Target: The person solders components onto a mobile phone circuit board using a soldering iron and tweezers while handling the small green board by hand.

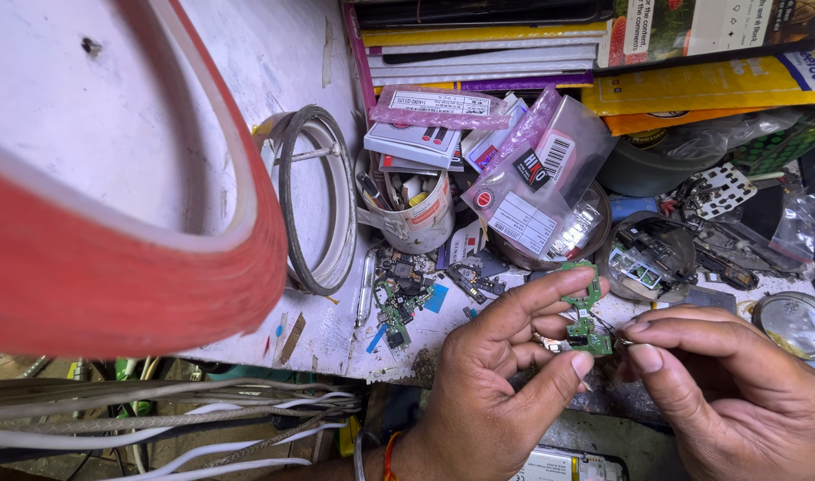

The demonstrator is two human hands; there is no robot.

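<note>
L hand (492,374) pinched a small green circuit board (586,313) btwn thumb and fingers, held just over the bench edge (354,356). Board's long axis ran near-vertical in view, lower end toward the R hand (728,392). R thumb and forefinger were closed narrow on that lower end, touching it from the right. Both hands were equally close. White mug (416,214) of parts sat well apart, up-left.

The small circuit board (586,316) is matt green with shiny metal parts. The bags (537,174) are glossy clear and pink plastic, and the cup (416,214) looks like glazed white ceramic. The white painted surface (247,62) is rough, scratched and stained.
</note>
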